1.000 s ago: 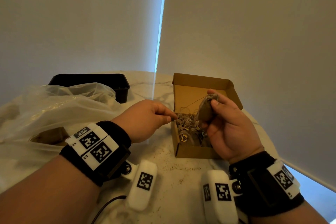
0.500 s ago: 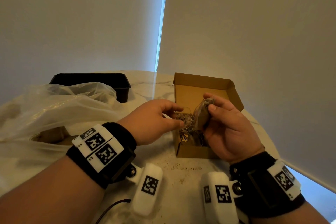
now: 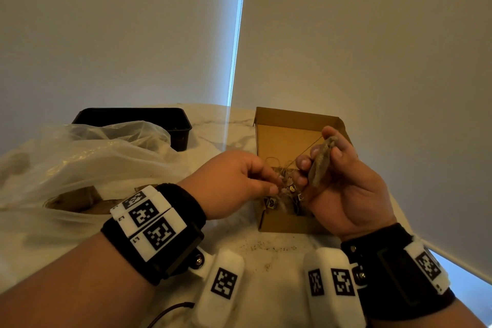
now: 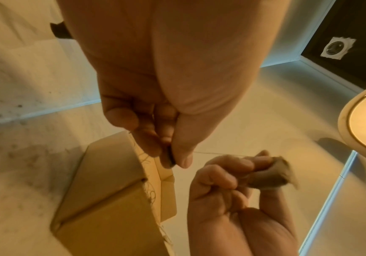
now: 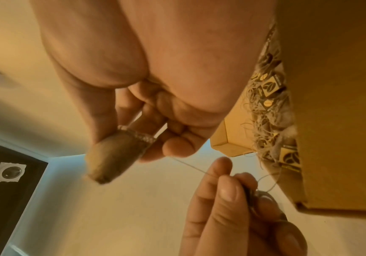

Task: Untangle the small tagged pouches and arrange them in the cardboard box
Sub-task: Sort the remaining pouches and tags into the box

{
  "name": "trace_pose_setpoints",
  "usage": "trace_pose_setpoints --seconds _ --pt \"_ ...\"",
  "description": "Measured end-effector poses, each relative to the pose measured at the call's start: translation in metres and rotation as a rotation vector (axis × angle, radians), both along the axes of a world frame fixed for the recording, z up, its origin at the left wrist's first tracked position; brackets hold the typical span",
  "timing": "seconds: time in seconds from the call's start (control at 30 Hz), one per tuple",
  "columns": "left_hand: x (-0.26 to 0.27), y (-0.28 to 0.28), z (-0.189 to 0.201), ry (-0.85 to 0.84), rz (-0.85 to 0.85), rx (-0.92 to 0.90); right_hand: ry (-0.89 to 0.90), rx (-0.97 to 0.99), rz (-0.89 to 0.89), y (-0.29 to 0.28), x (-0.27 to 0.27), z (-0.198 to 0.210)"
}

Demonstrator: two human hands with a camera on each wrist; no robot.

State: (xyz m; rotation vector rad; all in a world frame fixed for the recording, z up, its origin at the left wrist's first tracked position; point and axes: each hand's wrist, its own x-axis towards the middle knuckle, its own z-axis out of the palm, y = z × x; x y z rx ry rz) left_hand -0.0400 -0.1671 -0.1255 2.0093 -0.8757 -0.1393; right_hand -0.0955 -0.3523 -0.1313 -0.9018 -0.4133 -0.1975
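The right hand [image 3: 343, 184] curls its fingers around a small brown pouch [image 3: 320, 161], held up over the open box [image 3: 286, 138]. The left hand [image 3: 231, 181] pinches the pouch's thin string [image 5: 191, 165]. More pouches [image 3: 282, 194] lie tangled inside the box.

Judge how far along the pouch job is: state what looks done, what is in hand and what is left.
Done: little that shows; the cardboard box holds a tangled heap of pouches, not an arranged one.
In hand: the right hand grips one pouch above the box, while the left hand pinches its tag, the string stretched between them.
Left: free this pouch, untangle the heap, arrange all.
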Motion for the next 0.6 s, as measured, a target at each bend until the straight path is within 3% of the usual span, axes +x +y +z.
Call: trace_pose_setpoints --seconds 0.13,0.2,0.27,0.37,0.6 --pt "0.001 0.003 0.002 0.069 0.008 -0.039 0.161 -0.051 -0.305 0.001 0.003 0.001" --pt "0.000 0.005 0.004 0.094 -0.005 -0.055 0.231 -0.280 -0.523 0.002 0.002 -0.001" --pt "-0.001 0.005 0.006 0.126 -0.012 -0.112 0.272 -0.546 -0.631 0.005 -0.002 0.000" --pt "-0.002 0.003 0.006 0.202 0.002 -0.256 0.270 -0.759 -0.532 0.012 -0.009 0.001" --pt "-0.003 -0.010 -0.002 0.348 0.115 -0.477 0.211 -0.743 -0.425 0.014 -0.011 0.004"
